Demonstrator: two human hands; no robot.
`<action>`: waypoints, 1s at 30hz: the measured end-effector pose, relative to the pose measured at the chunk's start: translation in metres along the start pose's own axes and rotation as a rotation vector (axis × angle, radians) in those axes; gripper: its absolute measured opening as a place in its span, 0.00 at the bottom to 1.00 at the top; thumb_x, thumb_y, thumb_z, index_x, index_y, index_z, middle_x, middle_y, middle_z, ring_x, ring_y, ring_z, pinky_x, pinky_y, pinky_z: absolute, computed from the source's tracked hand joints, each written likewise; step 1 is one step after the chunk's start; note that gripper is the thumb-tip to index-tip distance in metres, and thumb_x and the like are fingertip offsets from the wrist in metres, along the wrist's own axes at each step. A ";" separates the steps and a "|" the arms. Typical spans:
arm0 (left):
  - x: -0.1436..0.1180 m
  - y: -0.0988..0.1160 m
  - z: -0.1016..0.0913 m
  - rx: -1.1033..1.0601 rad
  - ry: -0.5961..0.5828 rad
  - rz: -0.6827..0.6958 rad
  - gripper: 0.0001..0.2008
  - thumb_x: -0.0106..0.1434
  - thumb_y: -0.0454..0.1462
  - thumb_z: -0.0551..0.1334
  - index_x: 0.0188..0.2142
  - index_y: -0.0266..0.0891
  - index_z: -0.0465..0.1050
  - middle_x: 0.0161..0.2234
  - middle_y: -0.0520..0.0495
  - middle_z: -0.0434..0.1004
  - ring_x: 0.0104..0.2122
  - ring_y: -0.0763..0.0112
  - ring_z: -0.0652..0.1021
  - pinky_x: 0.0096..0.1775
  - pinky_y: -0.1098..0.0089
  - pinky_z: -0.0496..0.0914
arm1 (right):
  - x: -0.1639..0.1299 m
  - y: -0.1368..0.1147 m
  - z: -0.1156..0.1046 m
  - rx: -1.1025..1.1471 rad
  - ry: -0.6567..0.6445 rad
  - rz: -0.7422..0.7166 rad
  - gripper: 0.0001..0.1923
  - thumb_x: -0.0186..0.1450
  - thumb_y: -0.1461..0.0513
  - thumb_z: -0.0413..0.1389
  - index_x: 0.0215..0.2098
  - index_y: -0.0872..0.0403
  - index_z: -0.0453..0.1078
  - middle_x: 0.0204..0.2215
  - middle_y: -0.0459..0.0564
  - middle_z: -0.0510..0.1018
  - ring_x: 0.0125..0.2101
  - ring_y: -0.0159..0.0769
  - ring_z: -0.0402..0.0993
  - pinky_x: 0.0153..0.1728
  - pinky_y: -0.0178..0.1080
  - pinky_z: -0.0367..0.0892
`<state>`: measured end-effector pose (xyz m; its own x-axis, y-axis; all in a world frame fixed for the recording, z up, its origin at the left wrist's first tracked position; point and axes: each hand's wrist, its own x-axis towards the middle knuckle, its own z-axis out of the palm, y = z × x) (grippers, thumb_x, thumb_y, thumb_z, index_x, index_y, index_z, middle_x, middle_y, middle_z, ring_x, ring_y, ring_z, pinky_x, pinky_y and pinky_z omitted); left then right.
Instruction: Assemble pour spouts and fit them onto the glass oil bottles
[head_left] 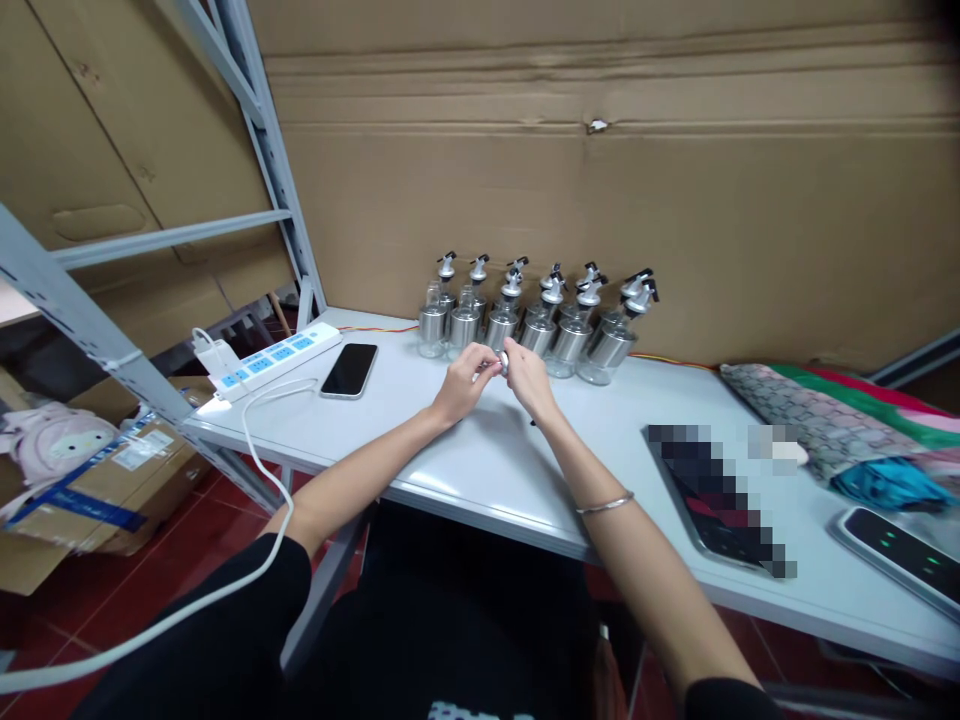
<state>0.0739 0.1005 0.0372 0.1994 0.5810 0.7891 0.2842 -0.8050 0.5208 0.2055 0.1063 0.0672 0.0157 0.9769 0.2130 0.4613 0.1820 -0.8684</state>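
Before twelve dispenser bottles (pixel 525 325) (two rows), both hands' fingers (pixel 487 365) gripping one small metal part (pixel 503 362).

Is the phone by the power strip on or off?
Its screen is dark: the phone lies flat, showing only black glass. Whether it is switched off, cannot tell.

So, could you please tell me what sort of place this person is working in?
Probably a small warehouse or packing room: a white work table stands against large cardboard sheets, beside metal shelving, with a batch of identical glass dispenser bottles lined up behind both hands.
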 end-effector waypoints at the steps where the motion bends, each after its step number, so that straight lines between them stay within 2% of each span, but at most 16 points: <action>1: 0.000 0.001 -0.001 0.017 -0.001 0.017 0.10 0.68 0.41 0.54 0.35 0.37 0.67 0.37 0.45 0.69 0.38 0.70 0.74 0.40 0.69 0.71 | -0.001 0.000 -0.001 -0.021 0.011 0.005 0.23 0.68 0.47 0.46 0.29 0.57 0.68 0.24 0.43 0.72 0.25 0.30 0.70 0.31 0.38 0.67; 6: 0.001 0.002 -0.001 0.071 -0.064 0.084 0.09 0.67 0.41 0.55 0.41 0.38 0.67 0.41 0.42 0.71 0.43 0.66 0.74 0.46 0.64 0.70 | -0.008 0.000 -0.007 -0.106 0.031 0.070 0.27 0.68 0.45 0.45 0.23 0.56 0.67 0.20 0.43 0.72 0.26 0.32 0.71 0.35 0.39 0.66; 11: 0.000 -0.002 0.000 0.098 -0.162 0.118 0.16 0.63 0.41 0.62 0.48 0.36 0.65 0.43 0.41 0.73 0.43 0.65 0.75 0.45 0.64 0.71 | -0.010 0.000 -0.008 -0.150 0.019 0.086 0.23 0.67 0.48 0.48 0.28 0.57 0.70 0.25 0.44 0.74 0.29 0.33 0.73 0.36 0.40 0.68; 23: -0.002 -0.004 0.005 0.250 -0.203 0.047 0.19 0.61 0.41 0.64 0.49 0.36 0.63 0.41 0.43 0.76 0.40 0.66 0.78 0.43 0.66 0.71 | -0.011 0.002 -0.009 -0.281 0.005 0.089 0.18 0.67 0.51 0.50 0.35 0.57 0.72 0.34 0.47 0.77 0.35 0.35 0.75 0.39 0.42 0.70; 28: -0.002 0.001 0.005 0.397 -0.274 0.038 0.16 0.62 0.44 0.63 0.43 0.34 0.68 0.38 0.40 0.77 0.40 0.59 0.77 0.41 0.63 0.68 | -0.012 0.003 -0.010 -0.335 0.008 0.127 0.17 0.68 0.52 0.50 0.36 0.56 0.72 0.35 0.48 0.78 0.36 0.34 0.74 0.41 0.42 0.70; 30: -0.002 0.003 0.004 0.451 -0.300 0.035 0.18 0.62 0.46 0.62 0.43 0.33 0.68 0.38 0.39 0.77 0.41 0.57 0.77 0.40 0.62 0.66 | -0.013 0.003 -0.010 -0.344 0.009 0.128 0.18 0.68 0.51 0.50 0.35 0.56 0.72 0.35 0.48 0.78 0.36 0.34 0.75 0.41 0.42 0.70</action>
<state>0.0783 0.0970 0.0357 0.4563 0.6167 0.6415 0.6338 -0.7313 0.2522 0.2151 0.0932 0.0665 0.0995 0.9880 0.1179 0.7267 0.0088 -0.6869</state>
